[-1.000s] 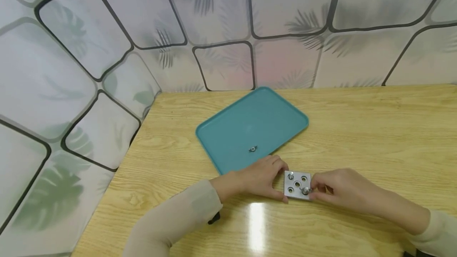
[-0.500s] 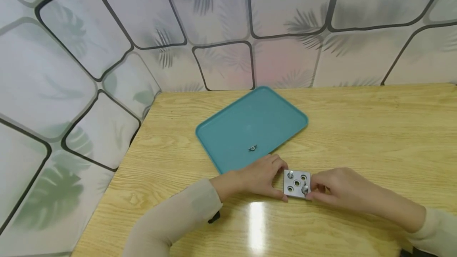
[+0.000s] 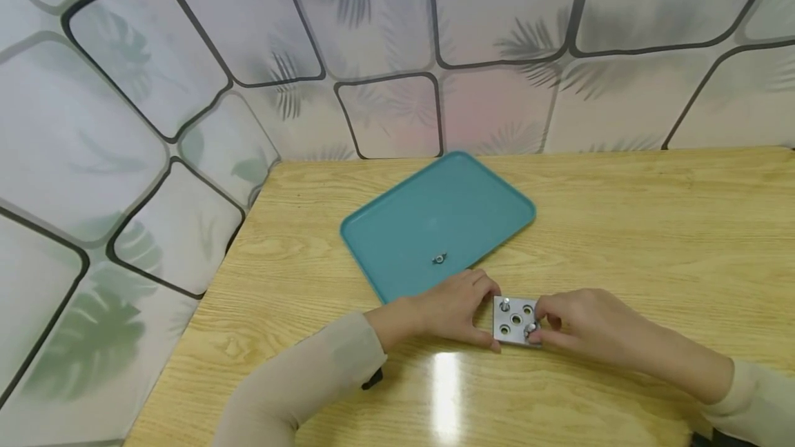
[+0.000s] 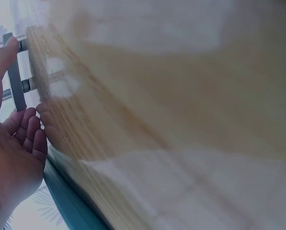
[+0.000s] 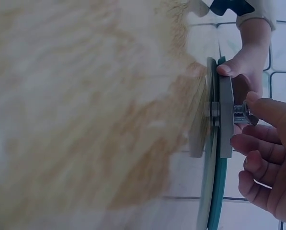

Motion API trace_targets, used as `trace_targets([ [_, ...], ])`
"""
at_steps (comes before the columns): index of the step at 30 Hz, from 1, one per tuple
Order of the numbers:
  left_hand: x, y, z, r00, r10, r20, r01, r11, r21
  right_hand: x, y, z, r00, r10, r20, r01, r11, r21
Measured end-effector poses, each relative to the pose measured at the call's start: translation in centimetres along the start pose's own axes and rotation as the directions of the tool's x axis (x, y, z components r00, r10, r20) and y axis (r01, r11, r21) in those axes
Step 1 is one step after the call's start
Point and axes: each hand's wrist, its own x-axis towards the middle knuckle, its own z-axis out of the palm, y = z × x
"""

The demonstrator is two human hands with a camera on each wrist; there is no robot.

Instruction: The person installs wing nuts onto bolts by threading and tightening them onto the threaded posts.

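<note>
A square metal plate [image 3: 517,320] with several holes sits low over the wooden table, raised on bolt heads [image 4: 26,85] beneath it. My left hand [image 3: 456,309] grips the plate's left side between thumb and fingers. One bare bolt [image 3: 505,305] stands up through the upper left hole. At the lower right corner, my right hand [image 3: 580,323] pinches a wing nut on a second bolt [image 5: 239,113] with thumb and forefinger; its other fingers curl loosely in the right wrist view. The fingertips partly hide that wing nut.
Behind the left hand lies a teal tray [image 3: 428,205], set at an angle on the wooden table [image 3: 652,226]. Another wing nut [image 3: 439,259] rests in the tray near its front edge. A patterned wall covering [image 3: 497,109] rises at the table's back and left.
The right hand has shifted slightly left and up, its fingers now over the wing nut at the plate's corner. The left hand and the plate stay almost where they were.
</note>
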Motion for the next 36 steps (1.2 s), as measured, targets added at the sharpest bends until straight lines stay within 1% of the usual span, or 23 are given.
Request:
trace_targets([
  [2,-0.01,0.02,0.01,1.000,-0.001,0.001,0.001,1.000,-0.005,-0.09,0.08,0.00,0.999,-0.032,-0.007,0.032,0.999,0.007],
  [7,-0.04,0.07,0.02,1.000,-0.002,0.004,0.002,1.000,-0.009,-0.27,0.06,0.07,0.993,-0.103,-0.052,0.104,0.994,0.023],
  [13,-0.01,0.05,0.05,1.000,0.004,-0.002,-0.004,1.000,-0.002,-0.40,-0.12,0.11,0.985,-0.155,-0.070,0.159,0.985,0.061],
  [17,0.01,0.00,0.10,1.000,0.008,-0.004,-0.008,1.000,-0.003,-0.41,-0.22,0.12,0.980,-0.183,-0.076,0.188,0.980,0.063],
  [19,0.01,-0.01,0.10,1.000,0.010,-0.005,-0.010,1.000,-0.005,-0.42,-0.27,0.11,0.983,-0.169,-0.077,0.174,0.983,0.061],
  [23,0.05,-0.03,0.09,1.000,0.014,-0.008,-0.014,1.000,-0.009,-0.45,-0.26,0.12,0.994,-0.089,-0.066,0.092,0.995,0.043],
  [26,0.06,-0.01,0.08,1.000,0.015,-0.011,-0.015,1.000,-0.007,-0.44,-0.17,0.14,0.997,-0.043,-0.070,0.044,0.999,0.011],
  [30,0.11,-0.01,0.07,1.000,0.017,-0.012,-0.017,1.000,0.002,-0.38,0.03,0.19,0.995,-0.050,-0.088,0.048,0.999,-0.022],
  [36,0.11,-0.08,0.09,1.000,0.010,-0.005,-0.010,1.000,0.003,-0.05,0.01,0.23,0.996,-0.059,-0.071,0.058,0.998,-0.018],
])
